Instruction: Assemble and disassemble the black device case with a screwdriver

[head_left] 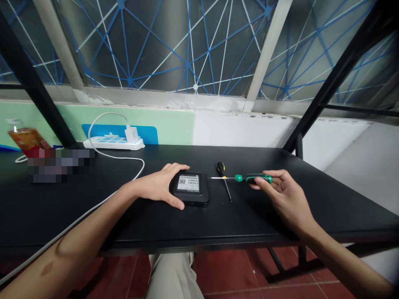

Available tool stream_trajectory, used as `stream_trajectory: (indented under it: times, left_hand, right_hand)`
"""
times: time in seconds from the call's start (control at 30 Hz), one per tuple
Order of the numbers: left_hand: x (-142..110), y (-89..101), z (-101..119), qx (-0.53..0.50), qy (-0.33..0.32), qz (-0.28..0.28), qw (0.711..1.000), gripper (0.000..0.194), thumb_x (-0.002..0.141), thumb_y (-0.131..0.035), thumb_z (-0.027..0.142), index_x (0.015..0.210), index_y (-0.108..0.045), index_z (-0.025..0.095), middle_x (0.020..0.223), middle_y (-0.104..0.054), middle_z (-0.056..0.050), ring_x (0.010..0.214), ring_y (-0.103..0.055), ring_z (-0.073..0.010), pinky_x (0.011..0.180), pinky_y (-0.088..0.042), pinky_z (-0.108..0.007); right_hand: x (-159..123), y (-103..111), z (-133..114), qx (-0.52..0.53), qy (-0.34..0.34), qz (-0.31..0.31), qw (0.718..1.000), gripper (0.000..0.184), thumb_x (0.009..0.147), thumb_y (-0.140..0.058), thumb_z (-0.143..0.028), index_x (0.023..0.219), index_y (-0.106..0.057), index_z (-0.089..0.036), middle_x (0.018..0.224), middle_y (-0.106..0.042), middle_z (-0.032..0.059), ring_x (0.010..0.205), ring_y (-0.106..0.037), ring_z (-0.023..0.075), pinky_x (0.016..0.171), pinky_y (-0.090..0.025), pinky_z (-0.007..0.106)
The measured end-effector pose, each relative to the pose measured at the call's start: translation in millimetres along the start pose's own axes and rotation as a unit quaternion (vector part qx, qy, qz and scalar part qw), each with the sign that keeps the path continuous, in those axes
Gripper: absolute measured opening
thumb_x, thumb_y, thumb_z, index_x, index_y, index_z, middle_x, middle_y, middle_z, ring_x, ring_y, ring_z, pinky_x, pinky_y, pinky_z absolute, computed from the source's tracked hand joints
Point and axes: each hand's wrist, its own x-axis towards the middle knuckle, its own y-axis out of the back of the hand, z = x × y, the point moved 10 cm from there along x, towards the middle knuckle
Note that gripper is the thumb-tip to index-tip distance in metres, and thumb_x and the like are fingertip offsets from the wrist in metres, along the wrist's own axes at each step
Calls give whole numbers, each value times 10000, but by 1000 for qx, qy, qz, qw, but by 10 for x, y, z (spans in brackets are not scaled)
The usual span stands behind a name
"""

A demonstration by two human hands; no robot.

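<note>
A small black box (190, 189) with a white label on top lies near the middle of the black table (249, 216). My left hand (162, 185) grips its left side, thumb at the front and fingers curled over the far edge. My right hand (282, 193) pinches a green-handled screwdriver (249, 178), held level just above the table with its shaft tip pointing left, close to the box's right side. A second screwdriver (223, 177) with a black and yellow handle lies on the table between the box and my right hand.
A white power strip (114, 142) with a plugged charger sits at the back left, and its white cable (131, 174) runs across the table past my left arm. An orange drink pouch (26, 140) stands far left. Black frame posts (330, 83) rise at both sides.
</note>
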Motion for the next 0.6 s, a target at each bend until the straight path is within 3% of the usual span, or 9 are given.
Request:
stream_trajectory:
  times: [0.13, 0.2, 0.37, 0.5, 0.6]
  left_hand:
    - [-20, 1, 23, -3, 0, 6, 1000, 1115, 595, -801, 607, 1493, -236, 267, 1465, -347, -128, 1367, -338, -379, 1111, -329, -518]
    - [-28, 3, 39, -5, -1, 16, 1000, 1114, 606, -792, 618, 1498, -227, 262, 1477, -334, -138, 1376, -325, -385, 1113, -321, -530]
    - [-17, 6, 69, -1, -5, 43, 999, 1124, 612, -762, 674, 1503, -229, 243, 1451, -366, -149, 1368, -329, -389, 1099, -334, -532]
    - [9, -9, 73, 3, -18, 54, 998, 1143, 608, -747, 708, 1508, -241, 219, 1435, -387, -149, 1358, -326, -385, 1092, -349, -520]
    - [23, -23, 62, 7, -27, 61, 998, 1157, 606, -725, 746, 1515, -242, 217, 1431, -390, -146, 1352, -316, -383, 1090, -348, -528]
  right_hand:
    - [40, 133, 8, -9, 7, 58, 998, 458, 649, -809, -516, 848, -511, -232, 843, -679, 10, 761, -681, 168, 752, -533, 312]
    - [75, 162, 21, -84, 12, 67, 994, 444, 659, -784, -517, 804, -475, -232, 889, -662, 19, 772, -654, 172, 729, -505, 317]
    - [165, 94, 62, -319, 16, 33, 947, 320, 714, -673, -451, 728, -436, -236, 903, -653, 60, 816, -628, 230, 715, -462, 363]
    - [191, -35, 55, -407, 59, -5, 912, 274, 722, -627, -439, 694, -433, -247, 841, -598, 65, 767, -591, 235, 714, -469, 384]
    - [191, -108, 77, -428, 73, -23, 901, 277, 722, -631, -462, 734, -465, -240, 840, -562, 75, 738, -569, 235, 706, -485, 396]
